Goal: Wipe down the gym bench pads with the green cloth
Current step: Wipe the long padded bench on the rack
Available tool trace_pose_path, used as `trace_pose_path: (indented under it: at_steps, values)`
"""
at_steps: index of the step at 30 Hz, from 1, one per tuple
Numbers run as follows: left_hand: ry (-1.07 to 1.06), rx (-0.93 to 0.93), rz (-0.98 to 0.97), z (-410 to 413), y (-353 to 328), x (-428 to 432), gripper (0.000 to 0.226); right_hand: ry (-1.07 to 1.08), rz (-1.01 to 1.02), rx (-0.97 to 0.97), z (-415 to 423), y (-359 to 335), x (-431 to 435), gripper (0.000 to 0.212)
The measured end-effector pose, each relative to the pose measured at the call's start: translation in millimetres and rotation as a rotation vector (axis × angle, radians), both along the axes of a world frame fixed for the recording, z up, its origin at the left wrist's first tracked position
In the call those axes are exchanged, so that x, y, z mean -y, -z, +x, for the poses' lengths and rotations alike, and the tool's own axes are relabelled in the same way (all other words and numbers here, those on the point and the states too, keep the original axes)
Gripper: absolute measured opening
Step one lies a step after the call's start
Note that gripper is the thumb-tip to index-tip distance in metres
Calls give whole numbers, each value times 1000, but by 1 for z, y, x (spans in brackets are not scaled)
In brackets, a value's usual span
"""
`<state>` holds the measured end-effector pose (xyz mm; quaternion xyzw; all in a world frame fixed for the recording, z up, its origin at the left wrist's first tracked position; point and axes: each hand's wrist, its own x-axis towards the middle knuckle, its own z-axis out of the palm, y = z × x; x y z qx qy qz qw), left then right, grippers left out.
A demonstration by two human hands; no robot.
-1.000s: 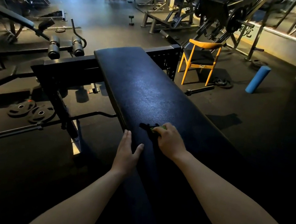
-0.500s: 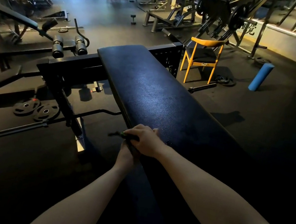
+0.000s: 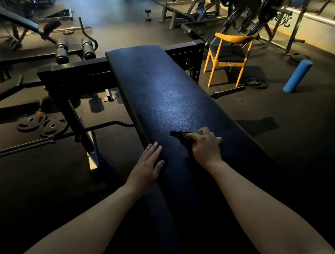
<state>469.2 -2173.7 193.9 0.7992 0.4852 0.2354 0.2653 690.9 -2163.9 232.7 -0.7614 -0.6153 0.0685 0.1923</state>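
A long dark blue bench pad (image 3: 162,95) runs from the middle of the view down toward me. My right hand (image 3: 206,146) grips a bunched green cloth (image 3: 189,135) and presses it on the pad's near middle; most of the cloth is hidden under the fingers. My left hand (image 3: 147,165) lies flat with straight fingers on the pad's left edge, a little nearer to me than the right hand.
The bench's black frame (image 3: 78,78) and roller pads (image 3: 73,49) stand to the left. Weight plates (image 3: 41,123) and a bar (image 3: 27,145) lie on the floor there. A yellow chair (image 3: 229,55) and a blue foam roller (image 3: 298,75) stand to the right.
My right hand with the cloth swept left to the pad's edge over my left hand, then back right onto the pad's middle. My left hand stayed on the edge.
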Motion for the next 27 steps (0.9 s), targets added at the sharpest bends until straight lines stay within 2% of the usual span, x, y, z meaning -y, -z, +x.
trace_pose_path:
  at_steps: [4, 7, 9, 11, 13, 14, 20, 27]
  values:
    - [-17, -13, -47, 1, -6, 0, 54, 226, -58, 66, 12, -2, -3, 41]
    - [-47, -2, -64, 4, -10, 5, 54, 269, -79, 17, 2, -12, -6, 41]
    - [-78, 13, -72, 8, -13, 8, 53, 129, -7, -55, -10, -18, -5, 39]
    - [-134, 14, -93, 11, -17, 8, 50, -157, 43, -109, -26, -20, 1, 38]
    - [-202, -26, -74, 18, -24, 3, 46, -369, -41, -52, -40, -18, 8, 41]
    - [-233, -71, -42, 22, -29, -1, 46, -394, -75, -27, -42, -14, 9, 41]
    - [-196, -197, 52, 79, -42, -7, 63, -174, -24, -9, 5, -5, -1, 32]
    - [-73, -388, 12, 113, -29, -1, 61, 59, -25, 26, 79, -2, -7, 44]
